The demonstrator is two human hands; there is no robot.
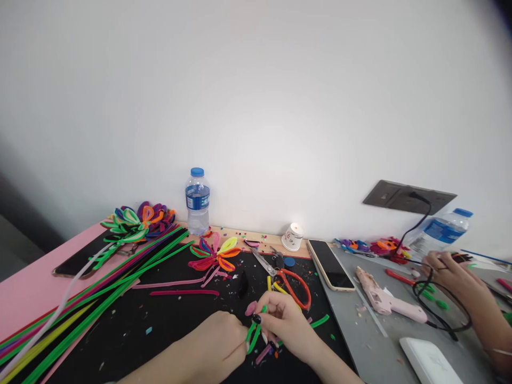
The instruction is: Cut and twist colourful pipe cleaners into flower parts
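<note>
My left hand is closed at the front of the black mat, its fingertips at the left side of a bent green pipe cleaner. Its grip is partly hidden behind its own knuckles. Thumb and fingers of my right hand, with dark nails, pinch the same piece from the other side. A pink fuzzy bit shows just behind it, and a purple pipe cleaner piece lies below. Beyond my hands rest a multicoloured pipe cleaner flower and orange-handled scissors, their blades apart.
Long pipe cleaners lie bundled at left, near a phone and finished flowers. A water bottle, a paper cup and another phone stand or lie along the wall. At right are a glue gun and another person's hand.
</note>
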